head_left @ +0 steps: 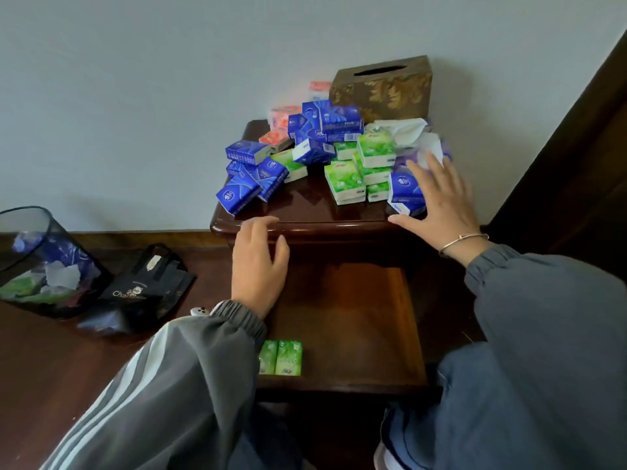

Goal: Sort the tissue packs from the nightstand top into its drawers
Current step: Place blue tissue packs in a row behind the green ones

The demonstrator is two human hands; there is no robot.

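Observation:
A heap of tissue packs covers the dark wooden nightstand top (305,212): blue packs (325,127) at the left and middle, green packs (346,179) at the centre right, orange-red packs (281,122) at the back. The top drawer (356,320) stands pulled out below, with two green packs (281,357) upright at its front left. My left hand (259,266) hovers empty over the drawer by the front edge of the top. My right hand (437,195) is spread, fingers apart, against a blue pack (403,193) at the right front of the top.
A brown patterned tissue box (383,86) stands at the back against the wall, with loose white tissues (407,132) in front of it. On the floor at left are a mesh waste bin (44,262) and a black paper bag (146,290). A dark wooden bed frame (576,147) rises at right.

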